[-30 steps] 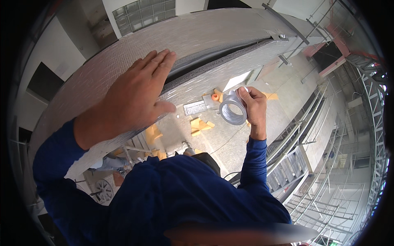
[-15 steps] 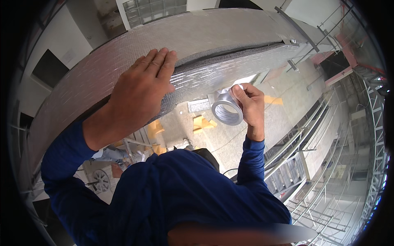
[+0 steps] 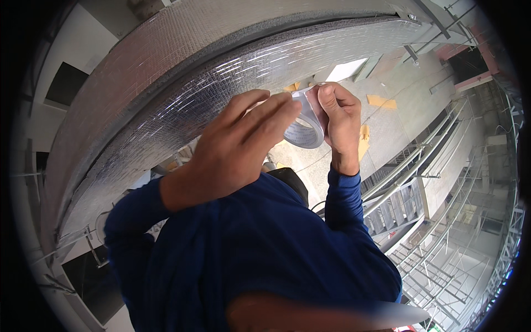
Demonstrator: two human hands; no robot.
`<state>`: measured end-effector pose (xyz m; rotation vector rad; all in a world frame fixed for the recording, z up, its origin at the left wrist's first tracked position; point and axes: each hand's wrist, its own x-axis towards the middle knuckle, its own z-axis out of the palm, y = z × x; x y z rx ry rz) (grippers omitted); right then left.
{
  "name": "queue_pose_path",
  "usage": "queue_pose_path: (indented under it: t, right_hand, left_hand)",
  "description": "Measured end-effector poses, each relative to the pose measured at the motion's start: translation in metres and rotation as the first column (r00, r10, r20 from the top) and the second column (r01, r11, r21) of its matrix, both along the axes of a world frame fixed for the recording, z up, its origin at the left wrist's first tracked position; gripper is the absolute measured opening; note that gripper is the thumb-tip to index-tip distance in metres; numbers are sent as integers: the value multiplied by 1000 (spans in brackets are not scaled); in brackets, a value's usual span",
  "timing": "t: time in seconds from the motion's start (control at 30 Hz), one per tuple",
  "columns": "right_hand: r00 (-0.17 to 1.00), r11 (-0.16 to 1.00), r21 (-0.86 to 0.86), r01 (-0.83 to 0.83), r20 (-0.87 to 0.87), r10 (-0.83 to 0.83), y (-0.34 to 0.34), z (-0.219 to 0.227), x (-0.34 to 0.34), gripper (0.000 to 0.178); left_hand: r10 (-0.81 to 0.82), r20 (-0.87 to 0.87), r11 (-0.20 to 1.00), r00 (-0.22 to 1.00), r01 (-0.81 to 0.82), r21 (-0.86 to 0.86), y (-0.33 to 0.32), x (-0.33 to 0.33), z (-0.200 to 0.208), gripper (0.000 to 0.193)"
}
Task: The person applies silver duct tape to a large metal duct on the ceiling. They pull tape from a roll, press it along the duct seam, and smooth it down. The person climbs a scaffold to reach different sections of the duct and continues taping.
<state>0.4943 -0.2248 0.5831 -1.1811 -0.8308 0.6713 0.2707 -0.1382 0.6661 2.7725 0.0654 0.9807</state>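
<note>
My right hand [image 3: 342, 113] is closed on a roll of silver foil tape [image 3: 306, 134], thumb on top, with a strip of tape standing off the roll near the thumb. My left hand [image 3: 235, 146] reaches across to the roll's left side. Its fingers are stretched out and slightly apart, the fingertips overlapping the rim; whether they press on it I cannot tell, and its thumb is hidden. Beyond both hands runs a large duct-like body wrapped in shiny foil insulation [image 3: 221, 83]. A dark open seam [image 3: 249, 32] follows its edge between two foil-faced sheets.
Far below lies a concrete floor [image 3: 401, 91] with yellow pieces [image 3: 381, 102] scattered on it. Scaffold pipes and rails [image 3: 417, 177] stand at the right. Metal brackets [image 3: 431, 17] cross the duct's far right end. A dark opening [image 3: 65, 86] shows in the wall at left.
My left hand has come off the foil surface and moved right and down to the tape roll. My right hand keeps the roll, now slightly higher. The view has shifted along the duct.
</note>
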Motion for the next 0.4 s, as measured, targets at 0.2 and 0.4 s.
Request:
queue_pose_path:
  t: [0.2,0.4]
  right_hand:
    - [994,999,17,-38,-101,39,-14,3,-8,41]
    - [977,994,83,-64,-198,80,-18,-4,-15,51]
  left_hand:
    - [96,133,864,986,-16,-504,-8,36,-54,54]
    - [95,129,873,987,-21,-487,11,49,-104,56]
